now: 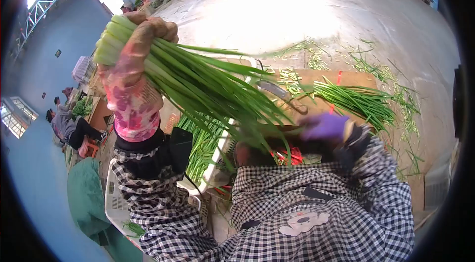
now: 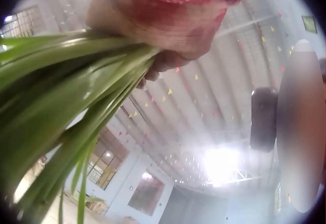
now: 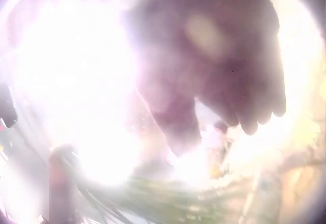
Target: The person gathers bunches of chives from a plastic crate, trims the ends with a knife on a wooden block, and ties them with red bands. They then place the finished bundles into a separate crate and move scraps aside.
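My left hand (image 1: 141,39), in a soiled glove with a pink floral cuff, grips a thick bunch of Chinese chives (image 1: 198,78) near its pale cut ends. It holds the bunch raised at the upper left, and the long green leaves trail down to the right. In the left wrist view the leaves (image 2: 66,91) fan out below the hand (image 2: 158,25). My right hand (image 1: 324,127), in a purple glove, is blurred beside the drooping leaf tips. The right wrist view shows that hand (image 3: 214,56) with fingers extended and thumb apart, above washed-out greens (image 3: 168,198).
A knife (image 1: 274,88) lies on the board (image 1: 354,78), left of another chive pile (image 1: 354,98). A white crate (image 1: 222,150) of chives stands below the raised bunch. Trimmings (image 1: 316,59) litter the floor. Other people (image 1: 74,126) sit along the left wall.
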A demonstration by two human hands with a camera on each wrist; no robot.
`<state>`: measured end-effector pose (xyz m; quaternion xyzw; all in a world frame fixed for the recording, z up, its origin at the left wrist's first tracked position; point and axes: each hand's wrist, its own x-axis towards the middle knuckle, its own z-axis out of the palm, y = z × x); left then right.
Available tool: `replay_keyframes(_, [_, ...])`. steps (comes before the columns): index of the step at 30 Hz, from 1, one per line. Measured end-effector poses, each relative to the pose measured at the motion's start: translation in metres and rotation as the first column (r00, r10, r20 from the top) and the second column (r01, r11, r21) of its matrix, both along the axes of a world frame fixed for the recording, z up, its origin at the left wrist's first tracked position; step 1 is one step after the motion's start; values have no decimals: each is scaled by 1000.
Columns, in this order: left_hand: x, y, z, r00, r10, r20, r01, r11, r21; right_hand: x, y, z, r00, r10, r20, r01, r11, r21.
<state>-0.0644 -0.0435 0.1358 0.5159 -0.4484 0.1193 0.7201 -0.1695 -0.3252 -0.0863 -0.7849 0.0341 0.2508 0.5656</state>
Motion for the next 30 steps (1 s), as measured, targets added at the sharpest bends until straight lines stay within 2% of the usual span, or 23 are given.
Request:
replay_keyframes(1, [-1,-3,-2,1000,-2,0,2,1000,8,13,-27,-5,943,-26,331,91,979,-183])
replay_keyframes(2, [-1,-11,-7,993,95,76,-100,994,54,16,-34,35,928,-139,345,231,943,-241])
replay_keyframes(4, [-1,-36,-22,976,153,154,-167,982,85,15,-20,80,574,-279,770,343,936,84])
replay_keyframes(5, [-2,-53,-32,989,107,107,-115,990,78,21,-6,94,466,-291,836,247,950,192])
replay_keyframes(6, [-5,-70,-40,997,44,58,-48,996,71,17,18,113,469,-261,844,246,956,159])
replay_keyframes(7, [-15,-85,-44,983,68,170,-90,988,128,24,39,108,502,-328,800,32,932,362])
replay_keyframes(8, [-25,-99,-47,953,189,236,-241,946,218,21,58,110,403,-310,861,44,946,321])
replay_keyframes(9, [-29,-109,-52,934,195,301,-255,951,175,40,82,100,448,-478,755,-194,773,604])
replay_keyframes(10, [-29,-114,-56,907,212,365,-274,953,127,60,95,84,520,-587,621,-410,466,784])
replay_keyframes(12, [-13,-117,-65,581,548,602,-766,618,177,66,89,71,172,-573,802,18,815,579])
replay_keyframes(13, [-10,-122,-66,589,533,607,-759,623,189,66,88,66,8,-582,814,227,793,565])
replay_keyframes(14, [-16,-128,-54,833,363,418,-463,871,167,64,77,72,15,-592,806,234,785,573])
replay_keyframes(15, [-19,-132,-47,969,103,225,-119,991,60,64,58,74,-2,-460,888,315,843,437])
replay_keyframes(16, [-18,-136,-46,977,-204,62,210,970,-119,66,39,77,-1,-313,950,392,873,289])
replay_keyframes(17, [-1,-134,-51,963,-258,-83,239,953,-186,69,18,84,-7,-191,982,504,847,168])
replay_keyframes(20, [32,-172,-81,923,-161,-351,69,963,-261,57,-50,121,336,147,930,648,681,-342])
replay_keyframes(22, [62,-195,-143,813,-430,-393,325,895,-306,55,-92,117,424,224,877,708,522,-476])
replay_keyframes(23, [68,-201,-175,811,-430,-396,325,895,-307,61,-117,98,425,279,861,749,426,-507])
replay_keyframes(24, [68,-203,-210,814,-296,-500,358,933,31,60,-139,80,516,281,809,727,355,-587])
replay_keyframes(25, [64,-204,-237,826,-136,-547,380,851,362,56,-153,67,671,196,715,637,340,-692])
replay_keyframes(26, [61,-205,-254,950,-37,-309,261,639,723,57,-169,37,775,132,618,554,329,-765])
replay_keyframes(28, [48,-198,-317,845,-197,-497,528,449,721,51,-188,-32,895,37,445,406,347,-845])
replay_keyframes(30, [40,-203,-325,858,-213,-468,478,-4,878,50,-193,-78,959,-64,277,279,399,-874])
